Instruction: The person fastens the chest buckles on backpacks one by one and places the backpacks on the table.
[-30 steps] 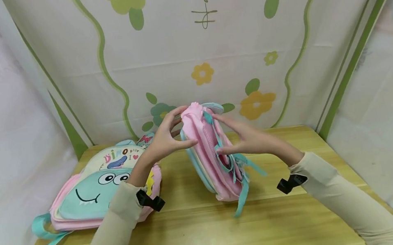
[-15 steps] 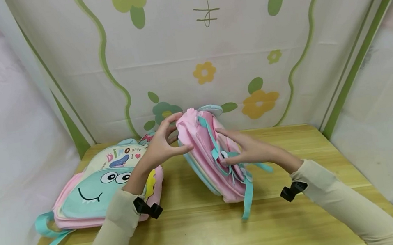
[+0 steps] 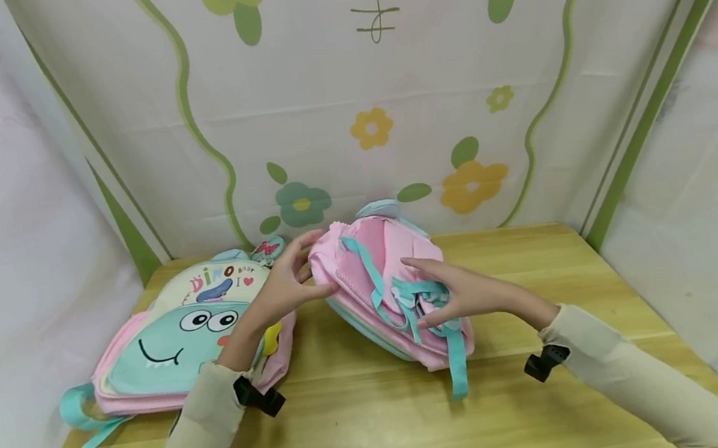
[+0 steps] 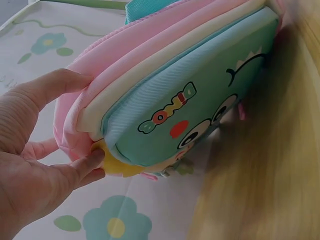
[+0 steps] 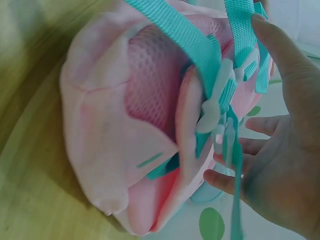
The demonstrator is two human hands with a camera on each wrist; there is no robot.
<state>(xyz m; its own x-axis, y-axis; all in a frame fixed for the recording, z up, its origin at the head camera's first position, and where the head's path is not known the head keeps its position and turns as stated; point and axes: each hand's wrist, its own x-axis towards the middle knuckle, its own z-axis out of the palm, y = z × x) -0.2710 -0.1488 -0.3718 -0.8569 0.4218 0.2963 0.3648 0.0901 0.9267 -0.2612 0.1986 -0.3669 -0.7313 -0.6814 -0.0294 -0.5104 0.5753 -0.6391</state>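
A pink child's backpack (image 3: pixel 403 245) leans tilted over the table, its back panel and turquoise straps (image 3: pixel 457 362) turned toward the head camera. At its left side, my left hand (image 3: pixel 285 283) grips the padded edge, thumb on the pink side and fingertips near a yellow patch, as the left wrist view shows. That view also shows the turquoise front pocket (image 4: pixel 150 115) with its cartoon face, facing down toward the table. My right hand (image 3: pixel 466 289) is spread beside the back panel. Its thumb touches a turquoise strap (image 5: pixel 240 30), and its fairly straight fingers lie behind the hanging straps.
A second backpack (image 3: pixel 172 354), with a dinosaur face and "DINO" lettering, lies face up on the wooden table (image 3: pixel 373 434) at the left. My left forearm passes over its right part. Fabric walls (image 3: pixel 312 71) with printed flowers stand at the back and both sides.
The backpack has turned and tipped back, so more of its back panel and straps shows. Its top has moved left and down with my left hand; my right hand has followed slightly lower.
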